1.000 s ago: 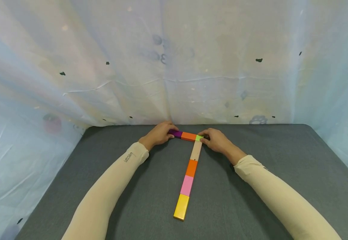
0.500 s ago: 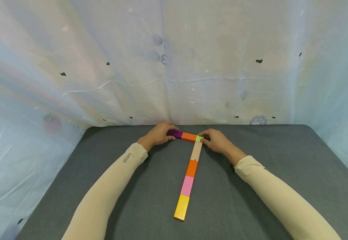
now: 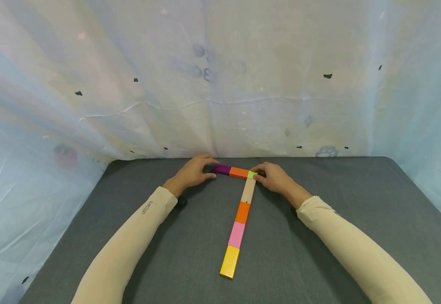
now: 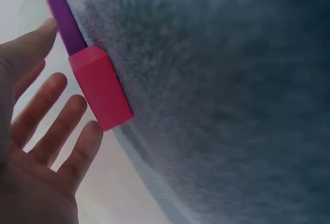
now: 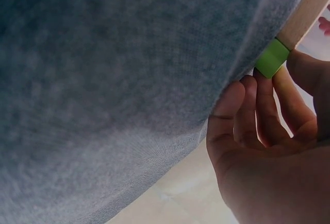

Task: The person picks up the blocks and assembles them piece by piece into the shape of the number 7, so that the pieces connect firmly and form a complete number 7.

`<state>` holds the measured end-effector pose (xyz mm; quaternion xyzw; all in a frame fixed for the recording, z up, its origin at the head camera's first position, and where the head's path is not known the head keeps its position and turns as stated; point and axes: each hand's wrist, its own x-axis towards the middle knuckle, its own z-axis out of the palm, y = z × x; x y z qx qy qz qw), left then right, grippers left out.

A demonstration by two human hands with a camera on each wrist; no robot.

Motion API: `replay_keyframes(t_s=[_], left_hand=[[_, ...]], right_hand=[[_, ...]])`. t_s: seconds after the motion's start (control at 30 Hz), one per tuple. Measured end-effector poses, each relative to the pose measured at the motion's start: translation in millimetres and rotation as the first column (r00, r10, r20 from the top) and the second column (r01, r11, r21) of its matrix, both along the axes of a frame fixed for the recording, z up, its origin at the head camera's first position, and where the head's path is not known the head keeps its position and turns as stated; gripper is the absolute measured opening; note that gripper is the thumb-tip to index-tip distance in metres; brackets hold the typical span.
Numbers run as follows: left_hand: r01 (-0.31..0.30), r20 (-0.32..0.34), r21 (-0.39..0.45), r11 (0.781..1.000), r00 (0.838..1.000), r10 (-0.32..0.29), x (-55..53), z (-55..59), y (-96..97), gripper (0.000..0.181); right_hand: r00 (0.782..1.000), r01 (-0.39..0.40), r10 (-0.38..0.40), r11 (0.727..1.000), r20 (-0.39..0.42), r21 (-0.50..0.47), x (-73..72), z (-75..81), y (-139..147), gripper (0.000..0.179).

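Flat blocks lie in two joined rows on the dark grey table. The short far row has a red block [image 4: 102, 91], a purple block [image 3: 221, 169], an orange block [image 3: 239, 172] and a lime green block [image 3: 251, 174]. My left hand [image 3: 191, 172] is at the row's left end, fingers spread and relaxed; in the left wrist view its fingertips are right beside the red and purple blocks. The red block is hidden behind that hand in the head view. With thumb and fingertips, my right hand [image 3: 276, 178] pinches the lime green block at the corner.
From the corner, the long row runs toward me: a bare wood block [image 3: 248, 191], another orange block [image 3: 242, 213], a pink block [image 3: 236, 235] and a yellow block [image 3: 230, 262]. A pale printed curtain [image 3: 220, 84] hangs behind the grey table [image 3: 175, 261].
My left hand has drawn slightly back to the left, its thumb and fingers spreading away from the purple block. My right hand and the blocks in view stay where they were.
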<state>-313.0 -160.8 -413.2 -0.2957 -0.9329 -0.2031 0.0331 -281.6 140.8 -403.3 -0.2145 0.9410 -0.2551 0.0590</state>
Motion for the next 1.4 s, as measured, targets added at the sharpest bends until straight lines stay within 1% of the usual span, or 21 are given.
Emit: replay_keyframes(t_s=[0.13,0.33,0.43,0.53,0.63,0.73,0.83,0.93,1.07,1.17,1.23,1.4], left_hand=[[-0.004,-0.003,-0.003,1.0,1.0,0.004,7.5,1.1,-10.4,0.046],[0.023,-0.001,-0.076,0.997,1.0,-0.023,17.5,2.0,-21.6,0.047],[0.021,-0.008,-0.104,0.994,1.0,-0.022,23.9,0.7,-28.5,0.047],[0.021,0.007,-0.102,0.995,1.0,-0.021,30.3,-0.4,-33.3,0.046],[0.027,0.015,-0.068,0.997,1.0,-0.026,33.9,0.0,-33.6,0.045],[0.021,0.002,-0.052,0.998,1.0,-0.021,34.2,1.4,-31.4,0.044],[0.003,-0.005,-0.069,0.998,1.0,-0.003,32.3,1.5,-29.1,0.044],[-0.028,0.003,-0.076,0.997,1.0,0.028,29.9,-0.6,-28.8,0.047],[-0.083,0.017,-0.059,0.995,0.996,0.084,26.2,-5.1,-31.8,0.051],[-0.11,0.022,-0.063,0.992,0.994,0.111,24.5,-7.6,-33.9,0.051],[-0.117,0.023,-0.075,0.99,0.993,0.119,23.9,-8.2,-34.1,0.05],[-0.104,0.005,-0.09,0.991,0.994,0.105,22.5,-8.7,-32.6,0.047]], right_hand=[[1.0,0.002,-0.002,1.0,0.005,0.002,-0.3,1.0,0.7,0.036],[1.0,0.018,-0.018,1.0,0.011,0.004,-2.2,0.2,2.3,0.036],[1.0,0.019,-0.019,1.0,0.016,-0.003,-2.6,-1.7,2.2,0.036],[0.999,0.019,-0.019,1.0,0.029,-0.006,-2.9,-3.5,3.3,0.036],[1.0,0.019,-0.019,1.0,0.022,-0.007,-3.3,-4.2,5.3,0.036],[1.0,0.023,-0.023,1.0,0.006,-0.012,-3.8,-3.8,6.7,0.035],[1.0,0.025,-0.025,1.0,0.013,-0.013,-3.8,-3.6,7.0,0.035],[0.999,0.023,-0.023,1.0,0.022,-0.017,-3.6,-4.0,6.0,0.035],[1.0,0.024,-0.024,1.0,0.016,-0.016,-3.8,-3.8,4.6,0.035],[0.999,0.03,-0.029,0.999,0.016,-0.014,-4.0,-3.4,4.6,0.034],[0.999,0.03,-0.029,0.999,0.016,-0.012,-4.4,-4.1,4.4,0.034],[0.999,0.028,-0.028,1.0,0.024,-0.013,-4.6,-3.7,4.1,0.035]])
